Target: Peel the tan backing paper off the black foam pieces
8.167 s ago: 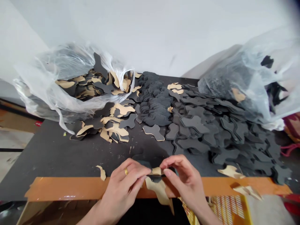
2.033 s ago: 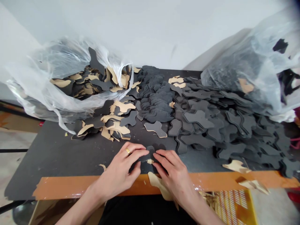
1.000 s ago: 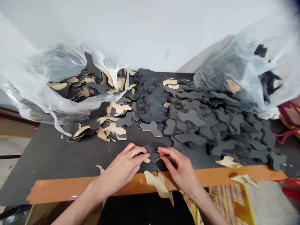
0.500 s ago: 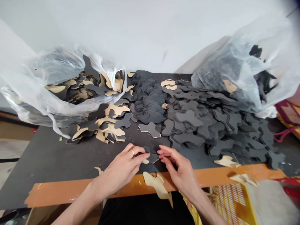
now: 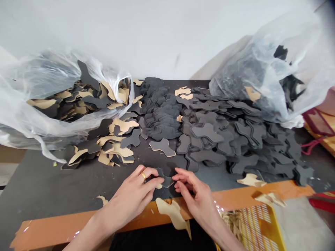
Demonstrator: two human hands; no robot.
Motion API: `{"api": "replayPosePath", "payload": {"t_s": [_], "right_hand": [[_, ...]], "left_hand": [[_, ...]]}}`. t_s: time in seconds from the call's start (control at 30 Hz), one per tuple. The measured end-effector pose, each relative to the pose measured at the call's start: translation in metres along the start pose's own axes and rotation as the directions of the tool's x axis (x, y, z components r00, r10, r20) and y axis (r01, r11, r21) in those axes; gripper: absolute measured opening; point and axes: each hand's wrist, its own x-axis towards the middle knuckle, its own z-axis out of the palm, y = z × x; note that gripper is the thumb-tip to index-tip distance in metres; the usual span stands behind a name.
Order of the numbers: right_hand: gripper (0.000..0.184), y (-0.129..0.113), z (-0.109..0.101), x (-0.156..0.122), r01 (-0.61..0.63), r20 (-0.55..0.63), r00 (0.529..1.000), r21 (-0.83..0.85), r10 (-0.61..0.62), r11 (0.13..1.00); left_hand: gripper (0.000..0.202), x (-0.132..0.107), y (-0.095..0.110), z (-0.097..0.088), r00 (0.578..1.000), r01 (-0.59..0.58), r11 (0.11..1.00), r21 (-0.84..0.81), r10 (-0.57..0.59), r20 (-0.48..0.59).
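My left hand (image 5: 133,195), with a gold ring, pinches the left end of a small black foam piece (image 5: 165,178) lying near the table's front edge. A bit of tan backing shows under that piece. My right hand (image 5: 195,197) sits just right of the piece, fingers curled, fingertips close to its right end; whether they touch it I cannot tell. A peeled tan backing sheet (image 5: 171,212) hangs over the orange front edge (image 5: 78,226) between my wrists.
A clear bag (image 5: 39,101) of tan-backed black pieces lies at the back left, spilling a pile (image 5: 110,146). Black pieces (image 5: 222,139) cover the right half beside another clear bag (image 5: 274,76). One single piece (image 5: 163,147) lies mid-table. A yellow crate (image 5: 248,226) stands below right.
Earlier both hands held a piece at the table edge with backing trailing down; now the piece lies on the table. In the last second the hands barely moved; the camera turned slightly.
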Motion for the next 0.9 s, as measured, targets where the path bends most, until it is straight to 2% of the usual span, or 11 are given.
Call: {"api": "replayPosePath", "payload": {"t_s": [0.17,0.4,0.67,0.9], "right_hand": [[0.03,0.001,-0.001,0.001,-0.01,0.005,1.0,-0.012,0.01,1.0],[0.029,-0.003,-0.001,0.001,-0.016,0.007,1.0,-0.077,0.016,0.997],[0.031,-0.006,0.0,0.005,0.052,0.006,0.999,-0.152,-0.052,0.987],[0.029,-0.011,-0.001,0.008,0.142,0.06,0.989,-0.211,-0.133,0.967]], "left_hand": [[0.022,0.005,0.001,0.005,0.998,0.042,0.998,-0.04,-0.044,-0.045],[0.021,0.007,0.0,0.006,0.999,0.035,0.999,-0.016,-0.035,-0.041],[0.017,0.007,-0.001,0.011,0.994,0.044,0.999,-0.01,-0.044,-0.103],[0.015,-0.001,-0.001,0.005,0.991,0.0,1.0,0.017,0.002,-0.132]]}}
